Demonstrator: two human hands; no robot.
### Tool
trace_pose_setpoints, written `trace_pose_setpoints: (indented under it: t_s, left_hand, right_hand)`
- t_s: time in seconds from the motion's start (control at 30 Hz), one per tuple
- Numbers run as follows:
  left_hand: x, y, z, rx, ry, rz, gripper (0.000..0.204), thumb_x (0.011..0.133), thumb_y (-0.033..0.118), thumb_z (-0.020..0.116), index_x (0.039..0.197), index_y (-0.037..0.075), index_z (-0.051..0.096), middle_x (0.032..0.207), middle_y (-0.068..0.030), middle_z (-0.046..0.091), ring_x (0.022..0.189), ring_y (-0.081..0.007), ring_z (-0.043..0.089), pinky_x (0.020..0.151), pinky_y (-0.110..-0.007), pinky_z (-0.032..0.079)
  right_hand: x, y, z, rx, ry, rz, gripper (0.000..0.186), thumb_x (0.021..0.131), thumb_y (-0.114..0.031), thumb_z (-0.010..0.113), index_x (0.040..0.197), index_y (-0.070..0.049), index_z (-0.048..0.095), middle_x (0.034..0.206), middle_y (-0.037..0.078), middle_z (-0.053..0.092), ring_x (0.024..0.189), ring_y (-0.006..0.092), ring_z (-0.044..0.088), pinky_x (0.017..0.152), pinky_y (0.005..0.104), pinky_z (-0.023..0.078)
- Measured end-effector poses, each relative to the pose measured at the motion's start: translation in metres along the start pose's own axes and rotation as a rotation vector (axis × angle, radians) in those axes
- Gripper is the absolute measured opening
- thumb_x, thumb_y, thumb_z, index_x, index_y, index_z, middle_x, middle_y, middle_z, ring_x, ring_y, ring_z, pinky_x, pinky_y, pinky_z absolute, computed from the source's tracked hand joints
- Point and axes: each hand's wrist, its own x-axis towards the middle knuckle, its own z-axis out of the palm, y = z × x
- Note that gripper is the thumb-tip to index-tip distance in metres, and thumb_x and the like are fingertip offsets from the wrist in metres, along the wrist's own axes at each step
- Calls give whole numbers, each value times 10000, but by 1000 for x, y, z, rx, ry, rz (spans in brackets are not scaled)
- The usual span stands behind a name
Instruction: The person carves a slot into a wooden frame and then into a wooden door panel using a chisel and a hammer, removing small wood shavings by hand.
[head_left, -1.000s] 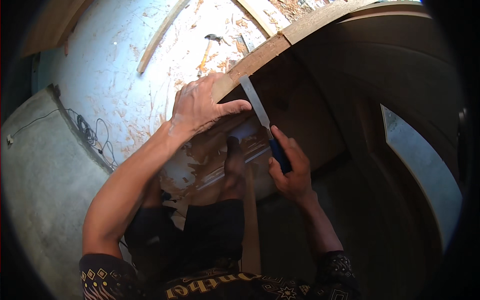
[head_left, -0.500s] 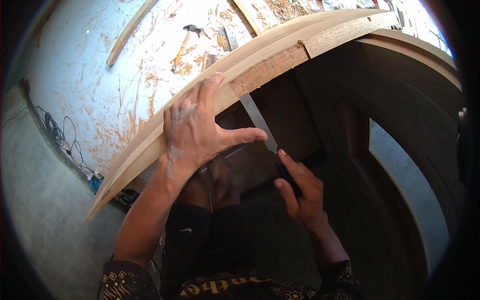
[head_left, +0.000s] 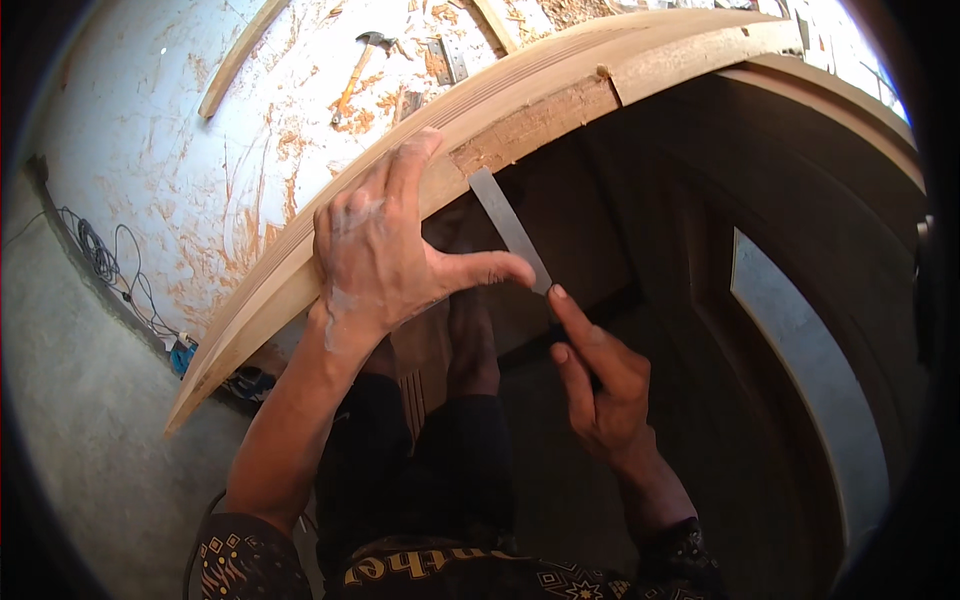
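A long pale wooden board stands on edge across the upper half, with a shallow rough recess cut into its narrow side. My left hand lies over the board just left of the recess. Its fingers stretch across the top edge, and the thumb points right, its tip at the chisel's blade. My right hand is closed round the dark handle of a chisel, index finger extended along it. The flat grey blade slants up leftward, its tip at the recess's left end. The palm and fingers hide most of the handle.
Beyond the board, a white surface strewn with shavings holds a claw hammer, a metal hinge and a wooden strip. Coiled black cable lies at the left. A dark panelled wooden piece stands at the right.
The view has shifted slightly, moving the board up and left in the picture. The chisel's blade has turned a little and looks broader and brighter. Both hands keep much the same pose.
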Motion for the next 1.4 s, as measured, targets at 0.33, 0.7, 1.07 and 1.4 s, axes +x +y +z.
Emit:
trace_pose_setpoints:
  t_s: [0.33,0.7,1.07,1.4]
  left_hand:
    - [2,-8,4,-43,8,-47,1144,671,908,723,1279,-58,633,1065,-272,755,980,-416,770,829,-473,631]
    - [1,-2,2,-155,86,-82,859,822,562,866,1358,-64,625,1249,-247,736,1146,-369,743,982,-427,587]
    - [6,-1,-4,-237,116,23,513,892,261,849,1317,10,710,1265,-186,750,1176,-354,727,997,-432,589]
    - [23,8,-14,-447,88,5,362,924,177,805,1235,1,747,1174,-174,766,1106,-362,732,950,-408,587]
  right_hand:
    - [33,1,2,-25,-48,-70,496,960,95,630,1454,56,606,789,100,615,631,150,526,632,281,464]
    - [-13,26,-2,0,97,-43,439,973,8,663,1401,97,623,1177,224,753,752,217,667,702,319,534]
    - [-20,29,-9,18,133,73,417,1015,-78,652,1388,105,622,1289,255,723,1132,338,744,960,371,569]
    - [-18,32,-18,50,135,113,408,1023,-123,660,1360,107,643,1315,262,713,1240,367,705,1043,400,551]
